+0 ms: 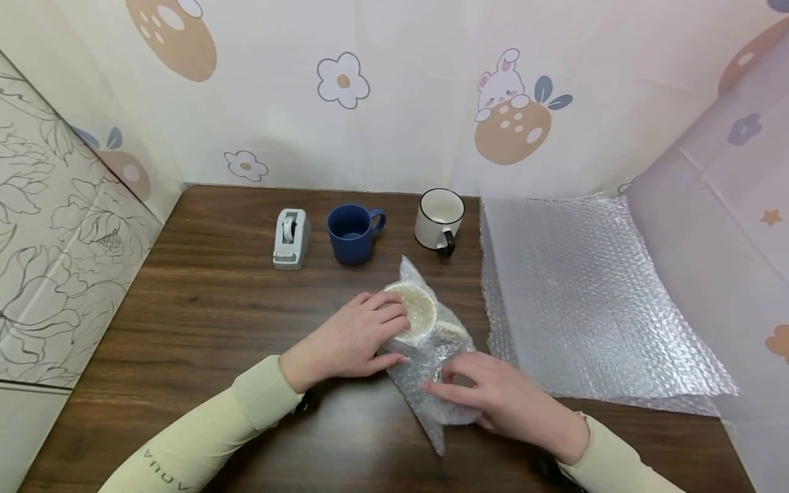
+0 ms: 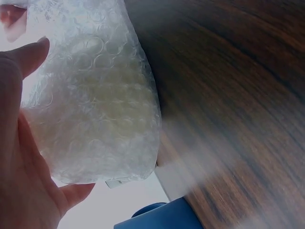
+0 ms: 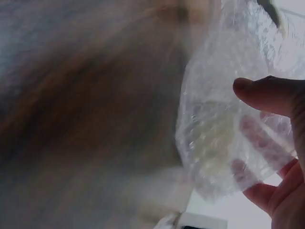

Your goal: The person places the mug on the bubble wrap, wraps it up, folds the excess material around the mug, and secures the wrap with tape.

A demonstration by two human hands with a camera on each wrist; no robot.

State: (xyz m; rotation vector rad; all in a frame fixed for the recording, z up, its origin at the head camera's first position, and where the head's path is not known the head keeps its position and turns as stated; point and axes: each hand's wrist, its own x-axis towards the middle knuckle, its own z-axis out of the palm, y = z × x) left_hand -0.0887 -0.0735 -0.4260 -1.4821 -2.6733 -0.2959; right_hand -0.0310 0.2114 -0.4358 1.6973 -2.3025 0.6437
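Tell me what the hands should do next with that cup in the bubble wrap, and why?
Probably the right hand should fold the loose end of the bubble wrap against the pale cup. That hand has its thumb and fingers on opposite sides of the wrap, whose pointed corners stick out, and the left hand holds the cup, so it should stay steady.

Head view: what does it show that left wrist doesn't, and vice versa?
Head only: the tape dispenser, the bubble-wrap sheets, and the bubble-wrapped item from above, its round mouth visible.

Left wrist only: the palm side of the left hand, and the item's wrapped side close up, bubbles large.

Both: the bubble-wrapped item held by the left hand, the blue mug (handle visible in head only), and the wooden table.
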